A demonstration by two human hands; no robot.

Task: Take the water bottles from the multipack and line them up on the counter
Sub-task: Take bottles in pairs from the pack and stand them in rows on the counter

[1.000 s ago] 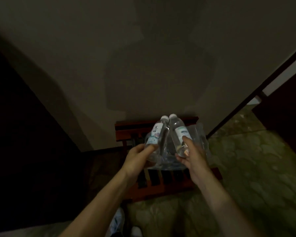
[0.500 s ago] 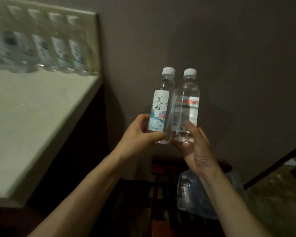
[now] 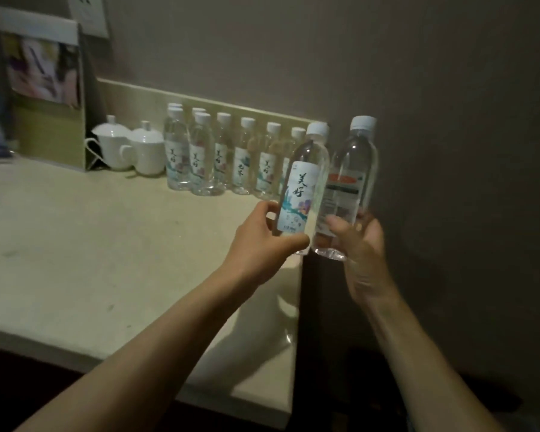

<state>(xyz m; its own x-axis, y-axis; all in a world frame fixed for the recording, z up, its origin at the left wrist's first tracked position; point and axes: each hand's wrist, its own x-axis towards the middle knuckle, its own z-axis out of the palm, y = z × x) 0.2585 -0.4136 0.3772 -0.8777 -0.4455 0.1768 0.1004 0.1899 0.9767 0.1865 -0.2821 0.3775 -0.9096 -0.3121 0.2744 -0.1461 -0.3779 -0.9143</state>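
My left hand grips a clear water bottle with a white cap and a white label facing me. My right hand grips a second water bottle, its label showing the printed back. Both bottles are upright, side by side and touching, held in the air at the right end of the pale counter. Several more bottles stand in a row against the counter's back edge. The multipack is out of view.
Two white lidded cups stand left of the bottle row. A framed card stand rises at the far left. A grey wall lies right of the counter, and the space below it is dark.
The view has swung left and up from the multipack on the wooden rack to the counter. Both hands have carried the two bottles up to the counter's right end.
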